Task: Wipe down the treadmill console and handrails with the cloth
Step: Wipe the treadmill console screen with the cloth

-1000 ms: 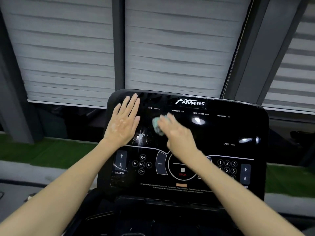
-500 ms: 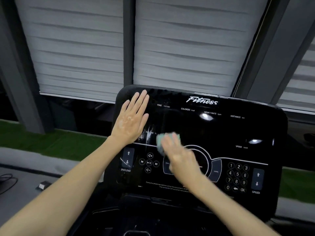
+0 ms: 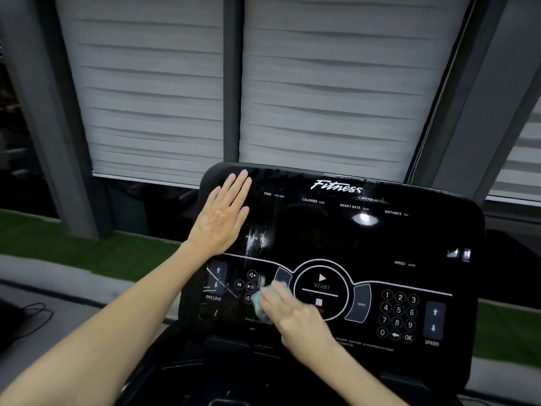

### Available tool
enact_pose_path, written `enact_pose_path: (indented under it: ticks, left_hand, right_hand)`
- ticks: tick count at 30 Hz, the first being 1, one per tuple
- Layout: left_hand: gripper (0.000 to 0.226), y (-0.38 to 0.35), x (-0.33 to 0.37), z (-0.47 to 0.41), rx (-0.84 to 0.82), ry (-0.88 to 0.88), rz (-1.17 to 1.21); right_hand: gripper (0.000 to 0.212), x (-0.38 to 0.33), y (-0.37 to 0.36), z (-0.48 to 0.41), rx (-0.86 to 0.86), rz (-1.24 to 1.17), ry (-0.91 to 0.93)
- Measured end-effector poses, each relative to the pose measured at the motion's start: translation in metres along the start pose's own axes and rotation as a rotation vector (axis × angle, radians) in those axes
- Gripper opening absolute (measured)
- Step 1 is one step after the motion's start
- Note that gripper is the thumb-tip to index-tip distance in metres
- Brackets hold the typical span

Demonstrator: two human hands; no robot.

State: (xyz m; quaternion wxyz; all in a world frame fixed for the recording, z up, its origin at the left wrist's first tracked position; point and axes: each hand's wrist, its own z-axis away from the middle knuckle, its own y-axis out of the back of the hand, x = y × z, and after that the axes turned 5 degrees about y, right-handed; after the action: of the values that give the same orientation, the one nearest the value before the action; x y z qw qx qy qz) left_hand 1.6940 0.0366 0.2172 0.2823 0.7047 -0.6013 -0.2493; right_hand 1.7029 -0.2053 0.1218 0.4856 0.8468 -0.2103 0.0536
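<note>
1. On the top-left corner of the black console [image 3: 380, 238], the left hand [image 3: 221, 218] is laid flat, fingers straight & close together, nothing held.
2. Lower down, btw the small sound & play buttons [image 3: 247, 285] and the round START button [image 3: 321, 284], the light green cloth [image 3: 258, 303] is pressed on the console by the right hand [image 3: 292, 313].
3. Only the cloth's left edge is seen; the rest is hid under the fingers. The right hand is blurred (so it can't be told if the fingers are curled round the cloth or just laid on it).
4. Shiny streaks are seen on the glossy face near the INCLINE arrows [image 3: 218, 278], left of the cloth.
5. Number keys [image 3: 398, 315] & SPEED arrows [image 3: 434, 320] are found at the console's right side, well apart from both hands.
6. "Fitness" is written at the top; TIME, CALORIES, HEART RATE & DISTANCE are printed under it.
7. Behind the console, grey blinds [image 3: 322, 83] are pulled down, w/ a green strip like grass [image 3: 73, 244] below at the left.
8. A thin black cable [image 3: 32, 315] is seen on the floor at far left.
</note>
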Motion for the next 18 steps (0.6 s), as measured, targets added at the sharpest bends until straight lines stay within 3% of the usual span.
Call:
enact_pose_path:
  ticks: [3,7,11,18]
  left_hand:
    - [0.056,0.002,0.000,0.000,-0.006,-0.017,0.000]
    - [0.056,0.002,-0.007,-0.002,0.002,-0.057,0.003]
    - [0.056,0.004,-0.015,-0.005,0.022,-0.117,-0.018]
    - [0.057,-0.001,-0.037,-0.011,0.043,-0.144,0.015]
  right_hand:
    - [0.061,0.021,0.018,-0.043,0.084,0.081,-0.060]
    - [0.050,0.053,0.053,-0.106,0.159,0.136,-0.186]
    - [0.067,0.068,0.073,-0.151,0.152,0.123,-0.272]
    - [0.070,0.024,0.031,-0.113,0.201,0.125,-0.260]
